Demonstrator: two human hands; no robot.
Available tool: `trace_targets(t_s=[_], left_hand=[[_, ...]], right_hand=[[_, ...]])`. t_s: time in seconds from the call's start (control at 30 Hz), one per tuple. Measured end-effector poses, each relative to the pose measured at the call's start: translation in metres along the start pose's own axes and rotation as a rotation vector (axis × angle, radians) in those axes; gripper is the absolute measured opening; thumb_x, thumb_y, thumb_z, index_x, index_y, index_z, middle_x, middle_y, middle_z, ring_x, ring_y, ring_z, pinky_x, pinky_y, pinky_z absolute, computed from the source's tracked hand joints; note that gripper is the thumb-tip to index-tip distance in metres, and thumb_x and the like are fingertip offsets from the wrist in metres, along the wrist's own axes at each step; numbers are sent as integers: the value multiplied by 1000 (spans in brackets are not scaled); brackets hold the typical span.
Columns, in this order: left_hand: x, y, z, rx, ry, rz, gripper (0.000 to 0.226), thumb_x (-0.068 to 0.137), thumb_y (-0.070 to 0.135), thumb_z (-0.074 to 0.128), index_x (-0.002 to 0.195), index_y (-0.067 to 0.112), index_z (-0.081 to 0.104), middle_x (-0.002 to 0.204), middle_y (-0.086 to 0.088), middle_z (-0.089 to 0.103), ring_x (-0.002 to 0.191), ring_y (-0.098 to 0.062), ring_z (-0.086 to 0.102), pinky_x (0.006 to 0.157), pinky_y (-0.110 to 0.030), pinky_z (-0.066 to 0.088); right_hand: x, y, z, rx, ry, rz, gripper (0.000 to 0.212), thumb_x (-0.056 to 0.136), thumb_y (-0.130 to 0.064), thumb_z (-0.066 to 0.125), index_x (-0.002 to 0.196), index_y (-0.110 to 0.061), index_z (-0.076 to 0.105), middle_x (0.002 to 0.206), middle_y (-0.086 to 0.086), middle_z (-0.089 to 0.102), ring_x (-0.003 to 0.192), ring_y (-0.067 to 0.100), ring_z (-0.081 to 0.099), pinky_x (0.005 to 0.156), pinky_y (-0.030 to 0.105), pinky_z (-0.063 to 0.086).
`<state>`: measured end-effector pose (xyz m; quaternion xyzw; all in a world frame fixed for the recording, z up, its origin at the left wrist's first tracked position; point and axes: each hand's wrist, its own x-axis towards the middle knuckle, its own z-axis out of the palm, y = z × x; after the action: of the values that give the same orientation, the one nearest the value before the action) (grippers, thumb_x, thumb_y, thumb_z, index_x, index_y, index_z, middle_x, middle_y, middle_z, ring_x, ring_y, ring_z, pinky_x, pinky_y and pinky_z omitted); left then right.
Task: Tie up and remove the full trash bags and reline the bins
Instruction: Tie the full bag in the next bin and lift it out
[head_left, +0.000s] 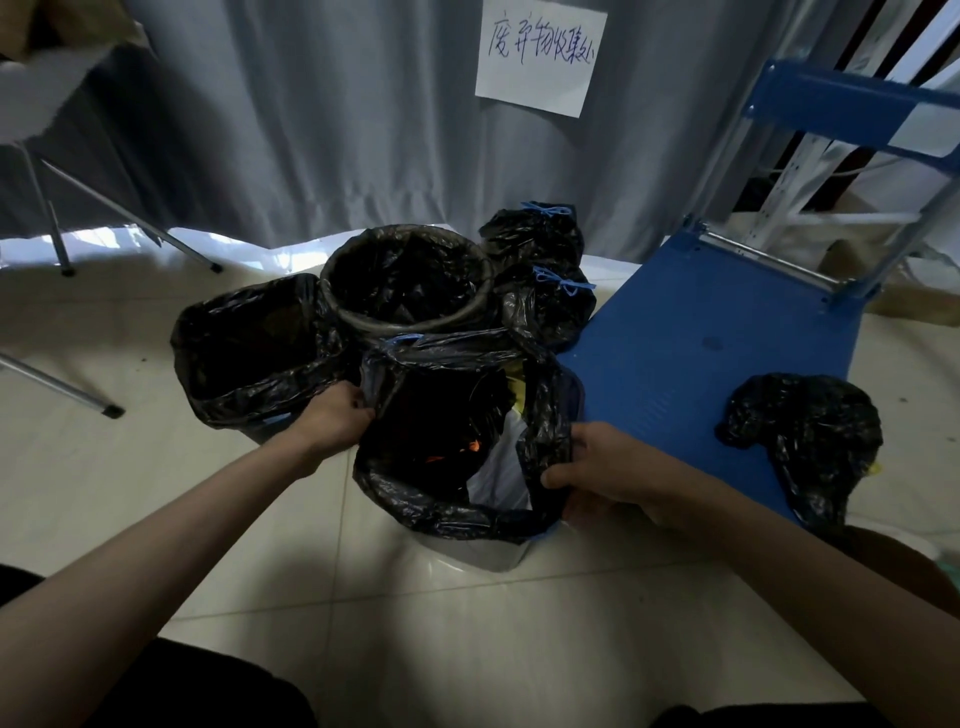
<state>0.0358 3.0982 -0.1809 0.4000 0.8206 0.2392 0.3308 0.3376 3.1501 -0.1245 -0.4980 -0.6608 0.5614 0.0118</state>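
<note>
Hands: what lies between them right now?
In the head view, the near bin's open bag, rubbish showing inside, spans the gap; the left hand grips its left rim, the right hand its right rim.

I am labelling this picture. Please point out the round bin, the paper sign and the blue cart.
round bin (332, 291), head view, left rim.
paper sign (540, 83), head view, lower middle.
blue cart (691, 332), head view, bare deck.

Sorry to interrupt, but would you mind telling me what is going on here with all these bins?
A person is working on the nearest bin: the left hand and right hand each grip the black liner at opposite sides of its rim, rubbish still inside. Two other lined bins stand behind it. Two tied bags sit by the curtain, and another bag lies on the blue cart.
</note>
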Motion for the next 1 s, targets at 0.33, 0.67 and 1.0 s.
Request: trace_targets(t_s=[0.33,0.67,1.0], left_hand=[[-10,8,-14,265,15,21,31,88,10,65,64,10,46,68,-8,53,60,-18,47,52,-26,34],[-21,20,-34,328,72,79,15,84,11,67,92,8,55,77,-9,63,62,-20,57,42,-15,44],[-27,44,-37,-415,25,315,23,88,0,68,102,9,52,77,-15,65,70,-20,64,82,-41,55]], right_hand=[[1,1,0,27,15,42,20,91,1,61,110,-5,57,95,19,73,65,28,72,57,33,61],[1,1,-6,131,93,19,23,93,2,57,112,-12,55,95,15,72,64,26,72,59,35,62],[2,-5,-9,377,313,-71,42,96,-4,57,129,-16,34,96,23,67,56,26,69,61,39,61]])
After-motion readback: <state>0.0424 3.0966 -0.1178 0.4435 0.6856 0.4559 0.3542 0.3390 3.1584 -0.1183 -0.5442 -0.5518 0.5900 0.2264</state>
